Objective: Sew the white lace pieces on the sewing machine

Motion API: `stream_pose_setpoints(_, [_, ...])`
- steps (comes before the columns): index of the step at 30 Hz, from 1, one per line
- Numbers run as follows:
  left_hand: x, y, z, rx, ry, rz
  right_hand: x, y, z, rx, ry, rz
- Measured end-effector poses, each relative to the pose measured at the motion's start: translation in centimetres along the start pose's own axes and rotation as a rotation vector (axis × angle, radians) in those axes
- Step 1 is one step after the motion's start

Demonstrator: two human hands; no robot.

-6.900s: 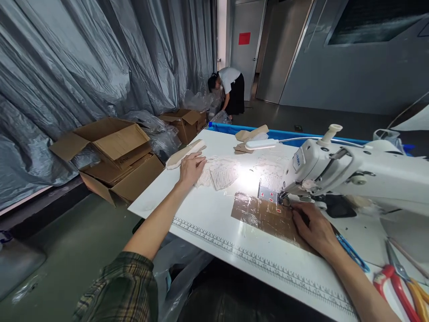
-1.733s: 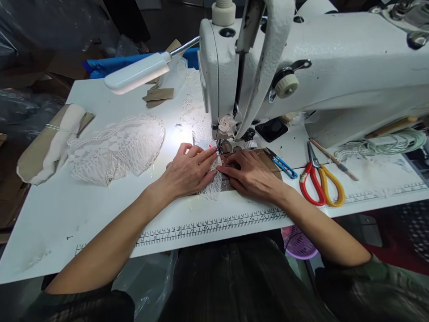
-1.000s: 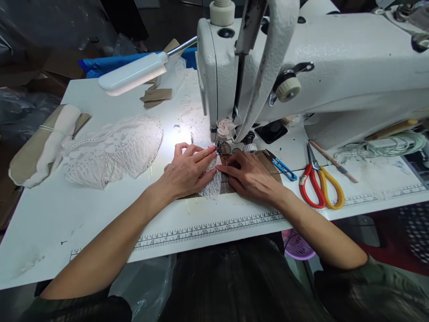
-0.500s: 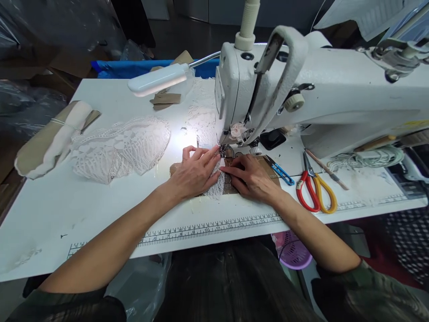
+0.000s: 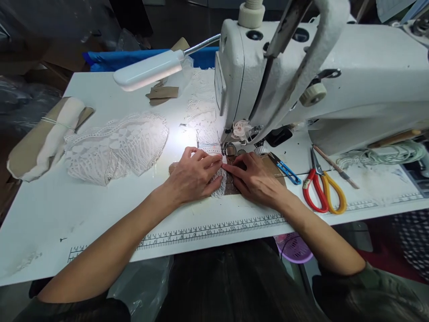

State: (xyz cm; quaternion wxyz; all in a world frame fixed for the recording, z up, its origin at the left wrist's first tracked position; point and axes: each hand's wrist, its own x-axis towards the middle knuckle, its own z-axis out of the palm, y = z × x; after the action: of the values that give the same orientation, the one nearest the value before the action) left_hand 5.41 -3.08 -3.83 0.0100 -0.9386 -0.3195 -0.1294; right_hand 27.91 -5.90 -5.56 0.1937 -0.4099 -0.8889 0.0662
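A strip of white lace (image 5: 219, 185) runs under the presser foot of a white sewing machine (image 5: 231, 76). My left hand (image 5: 194, 174) lies over the lace just left of the foot, its fingers mostly stretched and pressing down. On the other side, my right hand (image 5: 256, 179) has its fingers bent, the fingertips meeting at the lace's right edge; the exact grip is partly hidden. Brown material (image 5: 270, 167) shows under and behind the right hand. More white lace (image 5: 203, 114) extends behind the needle.
A scalloped lace piece (image 5: 117, 145) and a tied roll (image 5: 47, 138) lie to the left. Blue thread snips (image 5: 284, 168) and red-and-yellow scissors (image 5: 324, 188) rest to the right. A lamp (image 5: 149, 69) hangs over the table. A printed ruler (image 5: 214, 230) follows the front edge.
The view has shifted closer, so the machine looks larger. Both hands stay at the lace by the foot; the left fingertips sit slightly nearer to me and the fingers lie closer together.
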Motion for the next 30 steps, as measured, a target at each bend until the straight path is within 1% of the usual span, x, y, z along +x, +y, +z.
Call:
stream_pose_setpoints(3, [0.1, 0.2, 0.2, 0.052, 0.02, -0.021, 0.2, -0.2, 0.0, -0.008, 0.001, 0.018])
stream_pose_setpoints(7, [0.4, 0.4, 0.5, 0.073, 0.019, -0.075, 0.5, -0.7, -0.2, -0.068, -0.029, 0.09])
stream_pose_setpoints(11, [0.7, 0.4, 1.1, 0.083, 0.06, -0.105, 0.8, -0.9, -0.1, -0.128, -0.063, 0.136])
stream_pose_setpoints(16, [0.9, 0.5, 1.8, 0.088, 0.115, -0.144, 1.0, -0.8, -0.1, -0.134, -0.077, 0.117])
stream_pose_setpoints(19, [0.9, 0.4, 1.6, 0.07, 0.152, -0.137, 1.0, -0.7, -0.2, -0.146, -0.075, 0.132])
stream_pose_setpoints(21, [1.3, -0.3, 1.2, 0.061, 0.212, -0.162, 0.9, -0.5, -0.1, -0.137, -0.069, 0.132])
stream_pose_setpoints(23, [1.8, -1.7, 0.9, 0.06, 0.252, -0.211, 0.7, -0.3, 0.0, -0.101, -0.046, 0.116])
stream_pose_setpoints(25, [2.5, -3.6, 0.9, 0.064, 0.216, -0.223, 0.4, -0.1, 0.1, -0.035, -0.011, 0.091])
stream_pose_setpoints(27, [3.1, -5.6, 1.0, 0.074, 0.141, -0.187, 0.0, 0.1, -0.2, 0.046, 0.024, 0.074])
stream_pose_setpoints(29, [3.2, -6.7, 1.0, 0.072, 0.11, -0.151, -0.5, 0.4, -0.7, 0.138, 0.042, 0.076])
stream_pose_setpoints(30, [3.1, -6.9, 0.8, 0.064, 0.117, -0.147, -0.8, 0.6, -1.1, 0.18, 0.047, 0.083])
